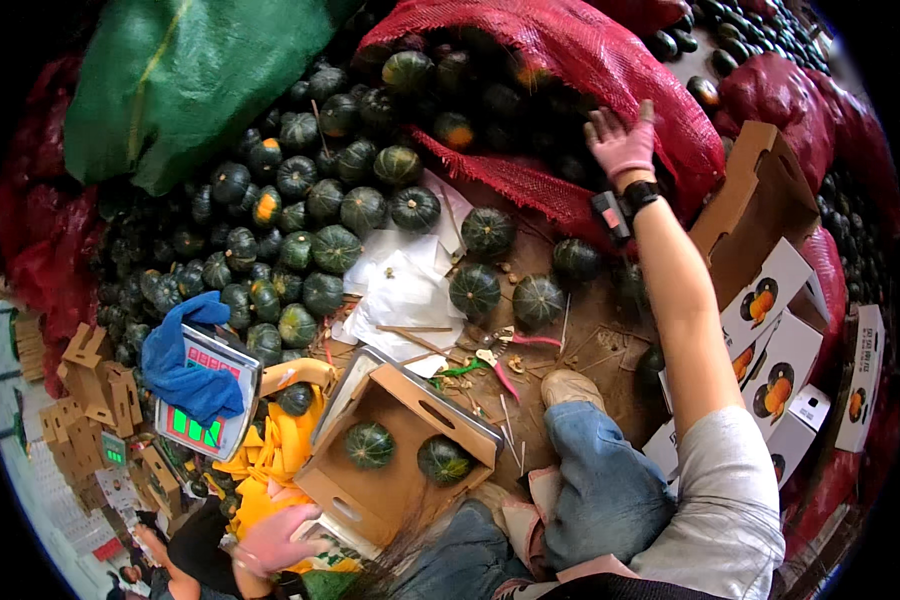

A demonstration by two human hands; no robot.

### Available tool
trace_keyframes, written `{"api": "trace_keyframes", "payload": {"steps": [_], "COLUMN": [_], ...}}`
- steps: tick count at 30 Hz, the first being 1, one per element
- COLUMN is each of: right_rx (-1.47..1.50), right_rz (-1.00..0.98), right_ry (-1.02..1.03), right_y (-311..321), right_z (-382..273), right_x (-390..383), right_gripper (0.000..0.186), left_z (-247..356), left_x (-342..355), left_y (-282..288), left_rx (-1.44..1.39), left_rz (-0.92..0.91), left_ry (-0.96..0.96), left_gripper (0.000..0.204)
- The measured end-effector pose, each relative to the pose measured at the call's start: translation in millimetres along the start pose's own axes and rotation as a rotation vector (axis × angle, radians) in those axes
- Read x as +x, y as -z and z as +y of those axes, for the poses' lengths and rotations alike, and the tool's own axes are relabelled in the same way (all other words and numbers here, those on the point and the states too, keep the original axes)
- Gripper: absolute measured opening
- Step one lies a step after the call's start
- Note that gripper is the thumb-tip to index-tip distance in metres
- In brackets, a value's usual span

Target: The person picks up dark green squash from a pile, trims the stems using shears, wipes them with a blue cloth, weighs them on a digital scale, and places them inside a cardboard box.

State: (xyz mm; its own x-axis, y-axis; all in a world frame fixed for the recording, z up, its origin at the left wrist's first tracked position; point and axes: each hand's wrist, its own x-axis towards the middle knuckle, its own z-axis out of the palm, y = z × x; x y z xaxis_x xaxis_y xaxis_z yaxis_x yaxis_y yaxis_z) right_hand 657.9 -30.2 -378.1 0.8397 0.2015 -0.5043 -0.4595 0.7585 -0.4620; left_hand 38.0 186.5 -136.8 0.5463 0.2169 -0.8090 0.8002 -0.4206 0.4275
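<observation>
At the red sack (595,60): right hand (622,143) is holding its fingers apart.
Left hand (280,540) is appearing blurred near a carton (395,500); finger state cannot be told. Two squashes (369,445) are lying inside.

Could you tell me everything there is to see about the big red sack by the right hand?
The red sack looks like coarse woven plastic, creased and slightly shiny. It seems to lie on its side, mouth gaping; one flap arches over, the lower flap sags. Dark green squashes, some with orange patches, show inside. The right hand, gloved, fingers spread, is at its mouth; contact is unclear.
</observation>
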Motion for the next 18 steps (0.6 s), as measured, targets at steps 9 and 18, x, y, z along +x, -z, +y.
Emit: {"api": "trace_keyframes", "payload": {"steps": [9, 18], "right_rx": [0.461, -1.102], "right_rz": [-0.204, -0.121], "right_ry": [0.128, 1.103], "right_y": [-42.6, -74.2], "right_z": [-61.1, -107.4], "right_x": [25.7, 52.0], "right_gripper": [0.041, 0.054], "left_z": [218.2, 331.7], "left_x": [167.9, 319.9], "left_y": [73.0, -30.3], "left_rx": [0.041, -0.222], "left_rz": [-0.071, 0.041], "left_ry": [-0.494, -0.864], "left_gripper": [0.044, 0.038]}}
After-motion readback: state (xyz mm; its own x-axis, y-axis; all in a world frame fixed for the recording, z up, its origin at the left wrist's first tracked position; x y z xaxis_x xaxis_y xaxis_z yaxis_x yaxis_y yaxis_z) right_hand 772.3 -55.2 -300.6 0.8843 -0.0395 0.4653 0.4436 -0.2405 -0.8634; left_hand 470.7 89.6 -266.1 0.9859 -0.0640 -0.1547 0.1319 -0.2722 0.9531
